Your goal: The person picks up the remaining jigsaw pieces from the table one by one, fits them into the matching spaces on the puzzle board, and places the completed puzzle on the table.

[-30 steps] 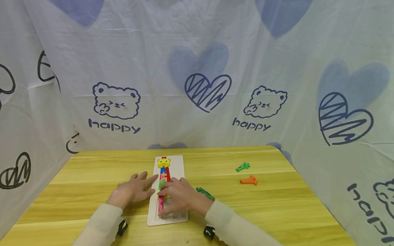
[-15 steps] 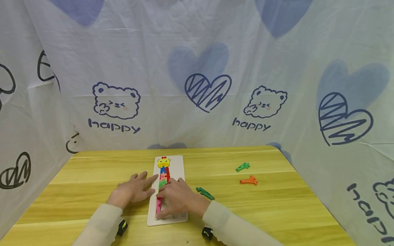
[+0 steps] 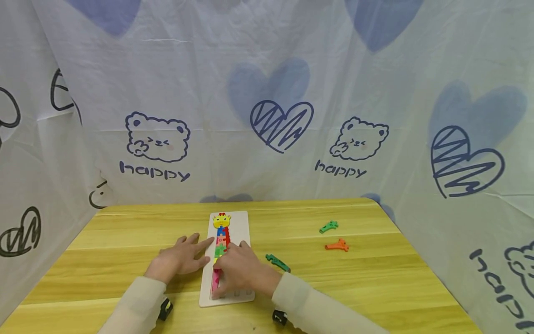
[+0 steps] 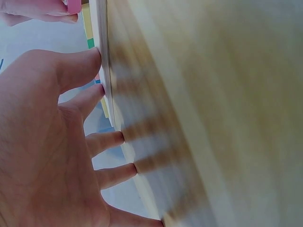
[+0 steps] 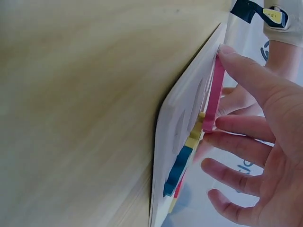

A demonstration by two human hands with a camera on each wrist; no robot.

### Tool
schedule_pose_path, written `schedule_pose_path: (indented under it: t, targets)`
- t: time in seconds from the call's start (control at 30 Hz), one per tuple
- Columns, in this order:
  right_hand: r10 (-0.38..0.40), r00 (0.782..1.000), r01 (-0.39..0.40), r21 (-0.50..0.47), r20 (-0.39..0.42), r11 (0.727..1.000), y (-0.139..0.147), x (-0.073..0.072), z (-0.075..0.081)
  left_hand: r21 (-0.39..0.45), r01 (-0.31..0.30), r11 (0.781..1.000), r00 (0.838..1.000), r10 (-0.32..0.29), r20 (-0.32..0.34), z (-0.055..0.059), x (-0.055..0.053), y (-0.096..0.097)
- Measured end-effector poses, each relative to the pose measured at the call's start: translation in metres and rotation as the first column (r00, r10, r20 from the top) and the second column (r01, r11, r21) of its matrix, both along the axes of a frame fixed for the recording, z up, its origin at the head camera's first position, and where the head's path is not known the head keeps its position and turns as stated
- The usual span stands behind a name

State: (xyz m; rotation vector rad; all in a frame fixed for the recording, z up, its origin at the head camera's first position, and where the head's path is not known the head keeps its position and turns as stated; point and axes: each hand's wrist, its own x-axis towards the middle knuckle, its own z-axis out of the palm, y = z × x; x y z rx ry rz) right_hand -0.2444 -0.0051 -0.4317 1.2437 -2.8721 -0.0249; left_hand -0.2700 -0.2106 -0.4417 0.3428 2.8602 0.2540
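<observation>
A white puzzle board [image 3: 239, 227] lies on the table, carrying a giraffe puzzle with a yellow head [image 3: 222, 221] at the far end and coloured neck pieces [image 3: 221, 240] below. My right hand [image 3: 242, 268] pinches a long pink puzzle piece [image 5: 215, 94] between thumb and fingers over the near left part of the board. In the right wrist view that piece stands a little proud of the board, next to a yellow piece [image 5: 195, 130]. With fingers spread, my left hand [image 3: 181, 258] touches the board's left edge with thumb and index finger. The right hand covers part of the puzzle.
To the right of the board lies a dark green puzzle piece [image 3: 277, 263]. Farther right are a light green piece [image 3: 329, 227] and an orange piece [image 3: 338, 245]. A printed cloth [image 3: 217, 153] hangs behind the wooden table [image 3: 300, 297].
My right hand has shifted slightly left with the pink piece, its fingers drawing in closer. The left hand and the loose pieces have stayed put.
</observation>
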Motion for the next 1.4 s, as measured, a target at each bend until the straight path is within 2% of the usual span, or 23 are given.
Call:
schedule_pose_path:
  t: [0.57,1.4]
  targets:
    - [0.013,1.000,-0.013,0.008,-0.001,1.000,-0.0029,0.0025,-0.0005,0.001,-0.009,1.000,1.000,0.009,0.008,0.0009,0.0006,0.0010]
    - [-0.040,0.998,0.040,0.010,0.045,0.999,-0.0057,0.0043,0.0018,0.000,-0.012,1.000,1.000,0.012,-0.003,0.0000,0.0005,0.0014]
